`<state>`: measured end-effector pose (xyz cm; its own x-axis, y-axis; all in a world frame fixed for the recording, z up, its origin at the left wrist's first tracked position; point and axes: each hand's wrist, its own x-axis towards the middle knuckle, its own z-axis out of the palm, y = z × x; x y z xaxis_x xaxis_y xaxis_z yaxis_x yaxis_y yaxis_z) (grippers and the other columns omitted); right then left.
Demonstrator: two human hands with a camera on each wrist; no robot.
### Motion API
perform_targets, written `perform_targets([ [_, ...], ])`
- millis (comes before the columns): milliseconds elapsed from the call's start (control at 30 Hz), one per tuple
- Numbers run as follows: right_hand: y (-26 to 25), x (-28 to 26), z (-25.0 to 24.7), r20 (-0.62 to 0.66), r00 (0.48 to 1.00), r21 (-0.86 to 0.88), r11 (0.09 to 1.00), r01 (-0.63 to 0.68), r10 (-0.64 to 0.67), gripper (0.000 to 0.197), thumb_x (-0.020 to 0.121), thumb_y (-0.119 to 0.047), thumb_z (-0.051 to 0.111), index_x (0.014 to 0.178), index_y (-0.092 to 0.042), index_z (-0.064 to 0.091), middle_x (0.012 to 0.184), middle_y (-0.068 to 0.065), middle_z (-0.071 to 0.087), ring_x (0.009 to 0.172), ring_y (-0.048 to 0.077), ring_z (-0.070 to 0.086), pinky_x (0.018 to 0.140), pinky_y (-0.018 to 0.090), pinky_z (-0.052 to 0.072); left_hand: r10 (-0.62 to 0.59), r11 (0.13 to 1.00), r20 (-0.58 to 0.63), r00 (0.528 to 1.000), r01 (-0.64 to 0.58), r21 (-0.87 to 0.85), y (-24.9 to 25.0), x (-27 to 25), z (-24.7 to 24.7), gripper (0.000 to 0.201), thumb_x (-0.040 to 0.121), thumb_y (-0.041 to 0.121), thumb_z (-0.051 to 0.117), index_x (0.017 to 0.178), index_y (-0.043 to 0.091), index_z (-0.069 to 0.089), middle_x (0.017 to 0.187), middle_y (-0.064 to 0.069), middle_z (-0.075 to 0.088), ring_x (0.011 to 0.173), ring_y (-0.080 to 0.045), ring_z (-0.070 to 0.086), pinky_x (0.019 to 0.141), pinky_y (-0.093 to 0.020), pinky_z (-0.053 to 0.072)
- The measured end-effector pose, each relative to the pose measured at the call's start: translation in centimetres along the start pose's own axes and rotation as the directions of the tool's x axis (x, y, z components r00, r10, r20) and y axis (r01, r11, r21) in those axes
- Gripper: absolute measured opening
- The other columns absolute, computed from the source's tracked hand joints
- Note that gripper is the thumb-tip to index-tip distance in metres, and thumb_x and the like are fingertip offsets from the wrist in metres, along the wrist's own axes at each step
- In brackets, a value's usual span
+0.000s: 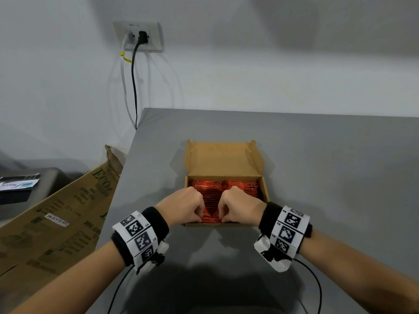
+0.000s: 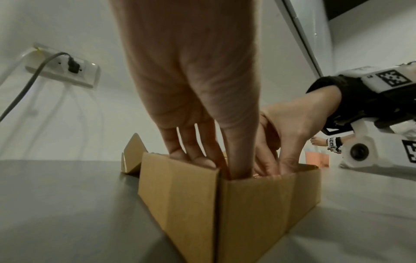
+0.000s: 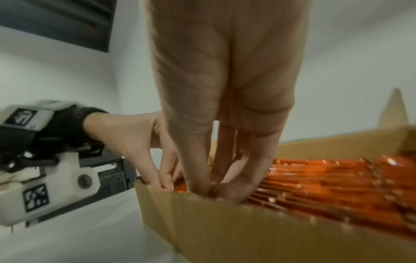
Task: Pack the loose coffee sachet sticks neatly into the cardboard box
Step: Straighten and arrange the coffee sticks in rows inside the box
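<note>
A small cardboard box (image 1: 226, 224) stands on the grey table with its lid (image 1: 222, 159) folded back, filled with rows of orange coffee sachet sticks (image 1: 212, 206). Both hands reach down into its near edge, side by side. My left hand (image 1: 197, 214) pinches the nearest sachets between thumb and fingers, just inside the near wall. My right hand (image 1: 223, 214) pinches them the same way. In the left wrist view my left hand (image 2: 220, 165) dips into the box (image 2: 247, 213). The right wrist view shows my right hand (image 3: 211, 188) with its tips together beside the sachets (image 3: 337, 186).
A large printed carton (image 1: 56, 223) leans against the table's left edge (image 1: 118, 211). A wall socket (image 1: 138, 37) with two cables hangs behind. A dark device (image 1: 20, 189) sits at the far left. Bare grey tabletop (image 1: 340, 177) stretches to the box's right.
</note>
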<state>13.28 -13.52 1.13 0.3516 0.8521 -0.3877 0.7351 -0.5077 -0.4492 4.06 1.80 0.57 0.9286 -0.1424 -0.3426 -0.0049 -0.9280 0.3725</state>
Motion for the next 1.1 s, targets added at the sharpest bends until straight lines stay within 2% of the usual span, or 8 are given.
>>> perform_targets([
  [200, -0.6, 0.4, 0.5, 0.041, 0.997, -0.155, 0.985, 0.076, -0.070, 0.012, 0.080, -0.001, 0.063, 0.089, -0.004, 0.072, 0.095, 0.010, 0.070, 0.089, 0.026, 0.064, 0.081, 0.038, 0.052, 0.046, 0.998, 0.033, 0.998, -0.045, -0.052, -0.7, 0.0, 0.1, 0.013, 0.084, 0.015, 0.063, 0.089, 0.013, 0.075, 0.093, 0.002, 0.069, 0.080, -0.013, 0.062, 0.073, -0.022, 0.049],
  [400, 0.4, 0.2, 0.8, -0.011, 0.999, -0.069, 0.997, 0.034, -0.035, 0.013, 0.080, -0.004, 0.067, 0.090, -0.008, 0.074, 0.097, 0.006, 0.070, 0.093, 0.020, 0.064, 0.084, 0.029, 0.050, 0.044, 0.997, -0.027, 0.999, -0.045, -0.058, -0.5, -0.4, 0.2, 0.012, 0.083, 0.013, 0.064, 0.087, 0.012, 0.075, 0.089, 0.000, 0.072, 0.078, -0.013, 0.064, 0.071, -0.019, 0.049],
  [567, 0.0, -0.4, 1.2, -0.021, 0.997, -0.230, 0.971, 0.064, -0.070, 0.019, 0.086, -0.009, 0.056, 0.097, -0.015, 0.071, 0.107, 0.003, 0.065, 0.101, 0.024, 0.058, 0.083, 0.034, 0.045, 0.057, 0.998, -0.033, 0.998, -0.058, -0.039, -0.4, -0.1, 0.5, 0.015, 0.081, 0.011, 0.059, 0.075, 0.011, 0.073, 0.081, 0.000, 0.069, 0.067, -0.011, 0.058, 0.060, -0.014, 0.041],
  [667, 0.5, -1.2, 0.6, -0.037, 0.993, -0.172, 0.980, 0.103, -0.111, 0.021, 0.090, -0.016, 0.054, 0.103, -0.017, 0.070, 0.110, -0.001, 0.065, 0.103, 0.018, 0.058, 0.088, 0.031, 0.047, 0.050, 0.993, -0.194, 0.980, -0.069, -0.091, -1.0, -0.2, 0.3, 0.011, 0.084, 0.018, 0.063, 0.085, 0.015, 0.074, 0.092, 0.002, 0.066, 0.079, -0.011, 0.060, 0.075, -0.022, 0.050],
  [800, 3.0, -2.1, -1.1, -0.320, 0.948, -0.009, 1.000, -0.002, -0.002, 0.019, 0.089, -0.017, 0.060, 0.104, -0.016, 0.071, 0.105, -0.001, 0.068, 0.093, 0.010, 0.061, 0.082, 0.016, 0.042, 0.108, 0.989, -0.366, 0.924, -0.136, -0.051, -1.7, -0.3, 1.2, 0.020, 0.088, 0.027, 0.062, 0.104, 0.020, 0.072, 0.109, 0.005, 0.065, 0.100, -0.008, 0.057, 0.091, -0.023, 0.045],
  [900, 4.5, -2.4, -1.4, -0.229, 0.973, -0.027, 0.999, -0.041, 0.034, 0.026, 0.086, -0.025, 0.065, 0.109, -0.015, 0.069, 0.105, 0.000, 0.064, 0.079, 0.000, 0.049, 0.075, 0.014, 0.037, 0.236, 0.968, -0.219, 0.947, -0.248, -0.027, -1.7, -0.1, 1.8, 0.027, 0.090, 0.030, 0.059, 0.113, 0.021, 0.068, 0.128, 0.003, 0.059, 0.123, -0.011, 0.047, 0.108, -0.024, 0.028],
  [967, 4.9, -2.5, -1.1, -0.144, 0.989, 0.001, 1.000, -0.024, 0.024, 0.032, 0.080, -0.030, 0.070, 0.109, -0.015, 0.069, 0.102, -0.003, 0.057, 0.073, -0.003, 0.042, 0.072, 0.013, 0.035, 0.243, 0.970, -0.096, 0.965, -0.243, 0.015, -1.6, 0.1, 1.9, 0.032, 0.091, 0.034, 0.054, 0.120, 0.025, 0.063, 0.136, 0.006, 0.052, 0.134, -0.009, 0.036, 0.115, -0.031, 0.015],
  [1100, 5.8, -2.7, -0.3, -0.131, 0.991, -0.002, 1.000, 0.003, -0.003, 0.033, 0.075, -0.034, 0.074, 0.105, -0.020, 0.071, 0.100, -0.010, 0.048, 0.089, 0.005, 0.048, 0.079, 0.015, 0.039, 0.241, 0.968, -0.034, 0.970, -0.238, 0.081, -1.8, 0.1, 2.3, 0.036, 0.093, 0.041, 0.045, 0.124, 0.029, 0.059, 0.138, 0.008, 0.050, 0.137, -0.010, 0.031, 0.117, -0.045, 0.012],
])
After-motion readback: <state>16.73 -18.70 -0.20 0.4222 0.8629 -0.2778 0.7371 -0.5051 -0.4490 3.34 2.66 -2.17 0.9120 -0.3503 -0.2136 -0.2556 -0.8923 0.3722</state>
